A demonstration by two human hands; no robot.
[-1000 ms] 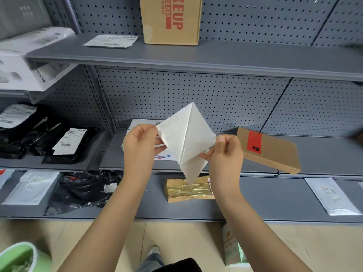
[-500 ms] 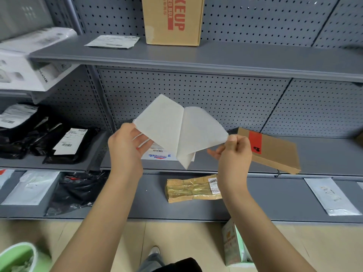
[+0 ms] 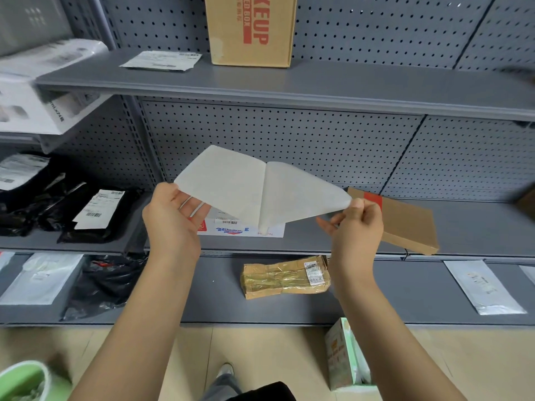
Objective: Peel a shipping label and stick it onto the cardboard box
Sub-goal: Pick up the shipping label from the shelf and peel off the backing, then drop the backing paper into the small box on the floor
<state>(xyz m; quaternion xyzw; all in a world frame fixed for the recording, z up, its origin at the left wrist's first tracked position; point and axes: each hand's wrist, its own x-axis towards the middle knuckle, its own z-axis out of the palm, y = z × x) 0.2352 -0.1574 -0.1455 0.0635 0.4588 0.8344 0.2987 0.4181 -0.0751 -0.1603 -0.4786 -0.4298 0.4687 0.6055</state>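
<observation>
Shipping label [image 3: 231,189], matte white, and thin translucent backing [image 3: 301,195] spread wing-like, long axis left-right, seam upright; left hand [image 3: 170,221] pinched the label, right hand [image 3: 357,224] the backing's tip.

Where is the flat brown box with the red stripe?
In the head view, the flat brown box lies on the middle grey shelf at the right, just behind the right hand, with one corner poking past the shelf's front edge.

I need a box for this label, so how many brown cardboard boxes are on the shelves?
2. A tall printed box stands on the top shelf; a flat box lies on the middle shelf, right. Others may sit outside the view.
</observation>
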